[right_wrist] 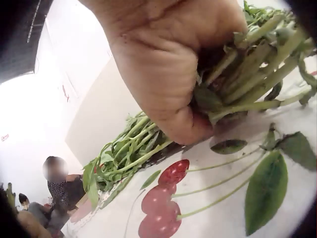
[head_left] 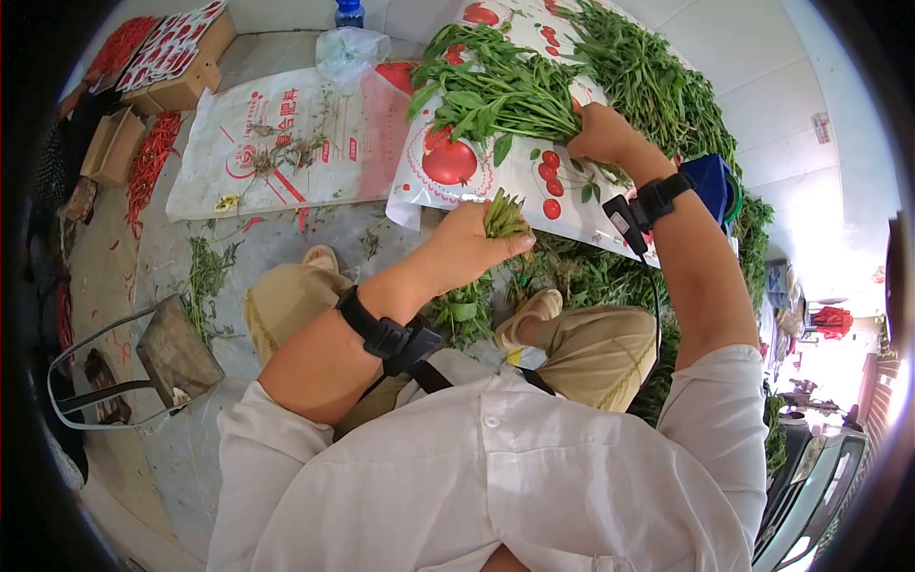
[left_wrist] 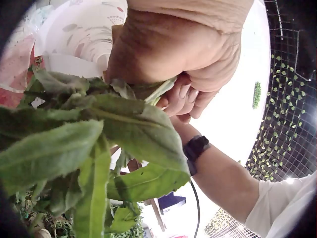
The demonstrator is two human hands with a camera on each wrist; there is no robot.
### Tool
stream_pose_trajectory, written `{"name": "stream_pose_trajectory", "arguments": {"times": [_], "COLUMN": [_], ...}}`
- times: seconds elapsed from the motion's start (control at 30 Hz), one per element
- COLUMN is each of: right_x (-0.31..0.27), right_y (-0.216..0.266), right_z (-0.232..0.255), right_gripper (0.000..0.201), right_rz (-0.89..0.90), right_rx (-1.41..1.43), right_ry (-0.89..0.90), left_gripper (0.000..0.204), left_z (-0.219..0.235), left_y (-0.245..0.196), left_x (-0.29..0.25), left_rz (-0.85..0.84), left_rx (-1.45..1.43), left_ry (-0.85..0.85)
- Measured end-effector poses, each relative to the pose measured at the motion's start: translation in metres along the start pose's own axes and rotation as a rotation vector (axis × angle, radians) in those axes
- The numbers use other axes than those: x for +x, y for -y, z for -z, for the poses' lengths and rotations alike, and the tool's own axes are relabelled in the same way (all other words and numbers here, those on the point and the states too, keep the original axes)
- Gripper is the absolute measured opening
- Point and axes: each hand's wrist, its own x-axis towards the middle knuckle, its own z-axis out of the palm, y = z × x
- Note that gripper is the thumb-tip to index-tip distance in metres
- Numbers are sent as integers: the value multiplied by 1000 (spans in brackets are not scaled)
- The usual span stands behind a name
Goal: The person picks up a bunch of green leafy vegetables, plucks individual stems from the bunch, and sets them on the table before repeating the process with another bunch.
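Observation:
My left hand [head_left: 474, 240] grips a small bunch of cut green stems [head_left: 504, 215] upright above my knees. In the left wrist view the same hand [left_wrist: 163, 54] is curled round leafy stalks [left_wrist: 99, 139] that fill the foreground. My right hand [head_left: 598, 130] reaches forward and grips the stem ends of a larger leafy bunch [head_left: 496, 91], which lies on a white sheet printed with red cherries [head_left: 477, 176]. Close up, the right hand [right_wrist: 163, 69] is wrapped round thick green stems [right_wrist: 247, 74] just above that sheet [right_wrist: 208, 208].
A big heap of greens [head_left: 658, 86] lies at the back right, and more cover the floor by my feet. A white printed sack [head_left: 286, 133], boxes [head_left: 176, 67], red chillies [head_left: 148, 162], a bottle [head_left: 349, 13] and a blue stool [head_left: 715, 186] are around. A person [right_wrist: 59, 186] sits beyond.

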Motion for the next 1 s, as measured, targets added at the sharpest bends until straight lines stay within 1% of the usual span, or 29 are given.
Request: {"name": "stream_pose_trajectory", "arguments": {"times": [0.03, 0.13, 0.23, 0.33, 0.37, 0.47, 0.5, 0.6, 0.63, 0.7, 0.73, 0.83, 0.93, 0.97, 1.0], "right_x": [-1, -7, -18, -35, -39, -51, -58, -61, -59, -59, -56, -58, -60, -61, -60], "right_y": [-1, 1, -7, -4, -6, -1, 3, 8, 5, 5, 9, 9, 8, 9, 9], "right_z": [-3, -2, -2, 4, 4, 0, -1, -24, -37, -56, -62, -58, -41, -34, -35], "right_gripper": [52, 41, 24, 16, 20, 21, 23, 28, 31, 31, 31, 29, 29, 29, 29], "right_rz": [0, -66, 23, 43, 98, 188, 260, 200, 121, 264, 169, 198, 176, 212, 189], "right_rx": [19, 251, 942, 1327, 1398, 1521, 1573, 1542, 1383, 1167, 1629, 1626, 1481, 1500, 1442], "right_ry": [-29, -61, -109, -281, -381, -638, -666, -734, -719, -750, -634, -607, -641, -651, -641], "left_gripper": [19, 19, 19, 18, 19, 19, 20, 21, 21, 21, 21, 21, 22, 22, 22], "left_z": [0, 0, -1, -2, -2, -2, -2, -5, -6, -6, -5, -3, -3, -2, -1], "left_y": [0, 1, 0, 3, 4, 4, 2, -3, -4, -4, -4, 0, 4, 4, 3], "left_x": [0, 0, -1, 0, 0, 1, 1, -2, -2, -2, -2, -2, -1, -1, -1], "left_rz": [-4, -5, 23, 4, 11, 32, 38, 28, 22, 26, 27, 35, -24, -13, -1], "left_rx": [1, -38, -49, -63, -66, -74, -76, -92, -97, -83, -77, -5, -38, -26, -14], "left_ry": [5, 2, -9, -4, -2, -3, -7, -7, -4, -8, -12, -14, -8, 0, 10]}}
